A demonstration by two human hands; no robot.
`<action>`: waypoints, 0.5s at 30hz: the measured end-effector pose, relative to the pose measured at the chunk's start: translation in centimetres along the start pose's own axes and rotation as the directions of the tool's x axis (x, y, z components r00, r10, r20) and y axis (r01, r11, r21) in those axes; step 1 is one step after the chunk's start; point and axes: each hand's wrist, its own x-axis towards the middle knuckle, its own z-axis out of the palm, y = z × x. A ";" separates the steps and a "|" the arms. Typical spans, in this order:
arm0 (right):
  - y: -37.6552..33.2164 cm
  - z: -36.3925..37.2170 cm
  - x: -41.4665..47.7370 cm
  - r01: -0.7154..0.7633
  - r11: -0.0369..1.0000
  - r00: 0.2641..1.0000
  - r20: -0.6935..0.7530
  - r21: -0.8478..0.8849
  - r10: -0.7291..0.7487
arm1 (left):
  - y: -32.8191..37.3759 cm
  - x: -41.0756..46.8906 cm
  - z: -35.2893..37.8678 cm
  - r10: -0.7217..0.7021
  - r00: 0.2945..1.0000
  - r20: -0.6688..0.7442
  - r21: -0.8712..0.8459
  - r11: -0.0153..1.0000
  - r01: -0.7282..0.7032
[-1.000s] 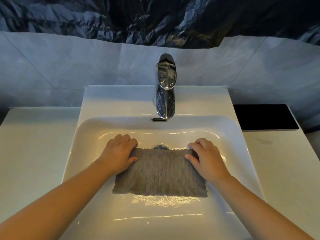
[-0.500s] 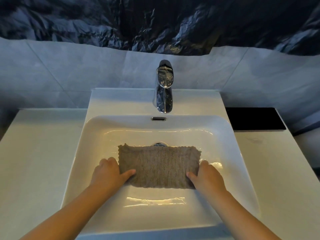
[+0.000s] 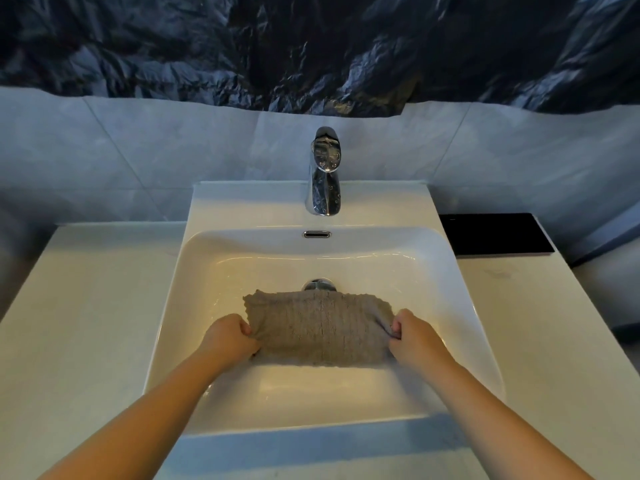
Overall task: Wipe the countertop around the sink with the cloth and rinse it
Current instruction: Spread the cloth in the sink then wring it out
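Here the grey ribbed cloth is gripped at its two ends by the left hand and right hand, low in the white ceramic sink. If lifted unwrung, water would likely be dripped onto the pale desk.

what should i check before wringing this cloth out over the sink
1. Left hand gripping the cloth: ok.
2. Right hand gripping the other end: ok.
3. Cloth over the sink, not the countertop: ok.
4. Tap off, no water running: ok.
5. Drain clear: not ok, cloth partly hides it.
6. Cloth rinsed clean: cannot tell.
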 end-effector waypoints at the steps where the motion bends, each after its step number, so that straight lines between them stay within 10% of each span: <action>1: 0.3 -0.4 -0.1 -0.020 0.999 0.998 0.057 -0.026 0.022 | -0.2 -0.4 -0.4 -0.003 0.997 0.082 0.004 1.000 0.003; 5: 1.1 -0.7 -0.8 -0.112 0.983 0.958 0.246 -0.143 0.145 | -0.8 -1.6 0.0 -0.076 0.949 0.306 0.117 0.992 0.042; 9: 0.7 -0.1 -0.9 -0.101 0.991 0.994 -0.049 -0.086 0.097 | -0.1 -0.5 1.6 0.049 0.996 -0.069 0.287 0.957 -0.027; 15: -0.6 1.9 -0.8 -0.101 0.989 0.994 -0.059 -0.105 0.095 | 0.5 -0.2 3.4 0.049 0.991 -0.124 0.297 0.955 -0.010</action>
